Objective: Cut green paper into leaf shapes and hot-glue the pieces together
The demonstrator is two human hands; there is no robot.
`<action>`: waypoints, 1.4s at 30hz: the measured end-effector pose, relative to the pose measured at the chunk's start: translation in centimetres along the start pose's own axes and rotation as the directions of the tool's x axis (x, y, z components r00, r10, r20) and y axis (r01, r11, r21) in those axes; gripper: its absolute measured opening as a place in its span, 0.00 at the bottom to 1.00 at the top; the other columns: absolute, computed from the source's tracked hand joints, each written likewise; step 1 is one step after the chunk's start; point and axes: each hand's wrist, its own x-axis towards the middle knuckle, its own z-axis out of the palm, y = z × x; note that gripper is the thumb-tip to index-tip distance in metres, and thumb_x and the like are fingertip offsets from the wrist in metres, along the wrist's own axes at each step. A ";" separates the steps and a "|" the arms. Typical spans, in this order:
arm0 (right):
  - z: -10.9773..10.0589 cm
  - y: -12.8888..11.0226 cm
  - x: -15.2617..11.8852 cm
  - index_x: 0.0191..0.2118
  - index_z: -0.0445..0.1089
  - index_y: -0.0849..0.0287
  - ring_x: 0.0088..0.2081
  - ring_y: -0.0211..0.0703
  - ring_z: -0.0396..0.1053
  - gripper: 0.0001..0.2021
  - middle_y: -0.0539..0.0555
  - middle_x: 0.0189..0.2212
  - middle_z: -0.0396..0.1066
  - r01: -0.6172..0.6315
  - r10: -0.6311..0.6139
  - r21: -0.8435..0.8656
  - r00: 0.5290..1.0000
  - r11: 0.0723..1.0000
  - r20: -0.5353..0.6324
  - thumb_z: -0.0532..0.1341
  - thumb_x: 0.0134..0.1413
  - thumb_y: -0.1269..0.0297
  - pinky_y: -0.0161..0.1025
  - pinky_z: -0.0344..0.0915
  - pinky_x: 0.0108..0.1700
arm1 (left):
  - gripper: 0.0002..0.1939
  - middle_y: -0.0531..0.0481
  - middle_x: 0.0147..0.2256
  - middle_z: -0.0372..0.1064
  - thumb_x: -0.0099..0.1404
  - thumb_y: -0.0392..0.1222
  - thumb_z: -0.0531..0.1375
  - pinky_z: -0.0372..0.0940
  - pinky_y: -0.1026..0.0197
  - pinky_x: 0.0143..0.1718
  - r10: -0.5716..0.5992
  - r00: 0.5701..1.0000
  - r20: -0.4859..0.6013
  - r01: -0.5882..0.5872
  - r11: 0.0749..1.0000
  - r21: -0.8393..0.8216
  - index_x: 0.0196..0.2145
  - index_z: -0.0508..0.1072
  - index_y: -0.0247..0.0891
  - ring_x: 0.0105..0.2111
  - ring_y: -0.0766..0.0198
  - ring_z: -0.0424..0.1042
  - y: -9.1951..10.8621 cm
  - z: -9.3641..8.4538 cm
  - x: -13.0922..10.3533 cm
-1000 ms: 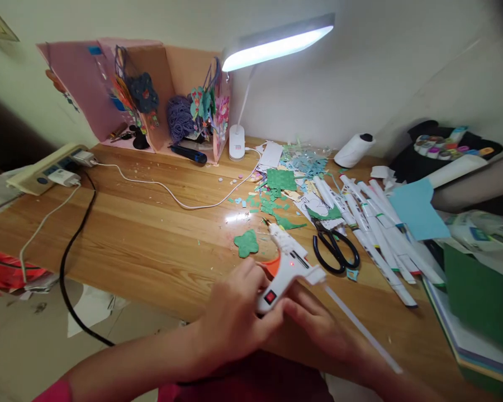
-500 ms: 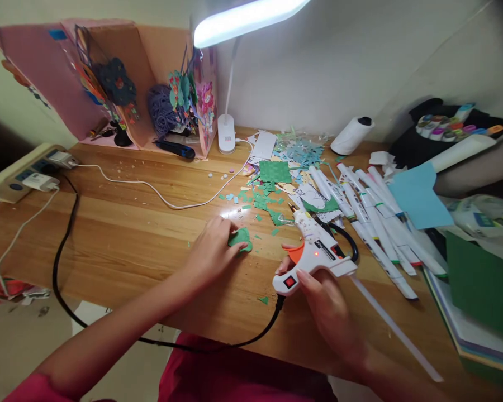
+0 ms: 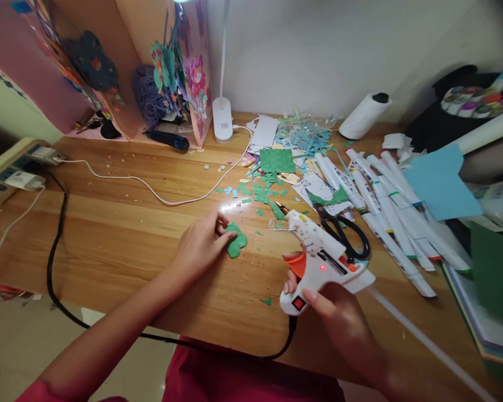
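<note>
A small green paper cutout (image 3: 236, 241) with rounded lobes is pinched at its left edge by my left hand (image 3: 203, 239), just above or on the table. My right hand (image 3: 333, 307) is wrapped round the handle of a white hot glue gun (image 3: 318, 245), fingers at its orange trigger (image 3: 297, 263). Its red light is lit and the nozzle points up and left, over the paper scraps. A long clear glue stick (image 3: 427, 340) sticks out of its back end. Black-handled scissors (image 3: 354, 234) lie behind the gun, partly hidden by it.
Green paper scraps (image 3: 276, 162) and other cuttings heap at the back. White markers (image 3: 394, 223) lie to the right beside light blue paper (image 3: 442, 181). A spool of white thread (image 3: 364, 116) and a lamp base (image 3: 223, 120) stand near the wall. A black cord (image 3: 52, 268) loops along the left and front.
The view has shifted and tilted lower. My left hand has turned the green cutout so more of it shows. The glue gun stays in my right hand, and more of the scissors is visible.
</note>
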 end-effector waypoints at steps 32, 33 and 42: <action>0.0 0.3 -0.5 0.31 0.70 0.58 0.21 0.41 0.67 0.13 0.49 0.19 0.68 -0.184 0.223 -0.353 0.972 0.917 0.074 0.53 0.53 0.55 0.34 0.63 0.23 | 0.06 0.50 0.32 0.68 0.65 0.37 0.56 0.59 0.63 0.35 0.346 0.926 0.151 -0.331 0.937 -0.114 0.31 0.71 0.36 0.34 0.64 0.67 -0.2 0.0 0.7; 0.1 0.3 -0.4 0.31 0.70 0.58 0.21 0.41 0.67 0.13 0.49 0.19 0.69 -0.180 0.218 -0.347 0.973 0.920 0.072 0.53 0.53 0.56 0.35 0.63 0.23 | 0.06 0.49 0.32 0.68 0.65 0.37 0.55 0.59 0.63 0.36 0.346 0.926 0.152 -0.332 0.937 -0.113 0.31 0.71 0.36 0.34 0.64 0.67 -0.2 0.0 0.7; 0.4 0.5 0.0 0.29 0.70 0.57 0.21 0.42 0.67 0.12 0.50 0.19 0.69 -0.115 0.139 -0.344 0.989 0.932 0.045 0.53 0.52 0.56 0.35 0.63 0.22 | 0.06 0.49 0.32 0.68 0.65 0.37 0.55 0.60 0.63 0.36 0.346 0.924 0.161 -0.326 0.935 -0.138 0.31 0.71 0.36 0.34 0.64 0.66 -0.1 -0.2 0.6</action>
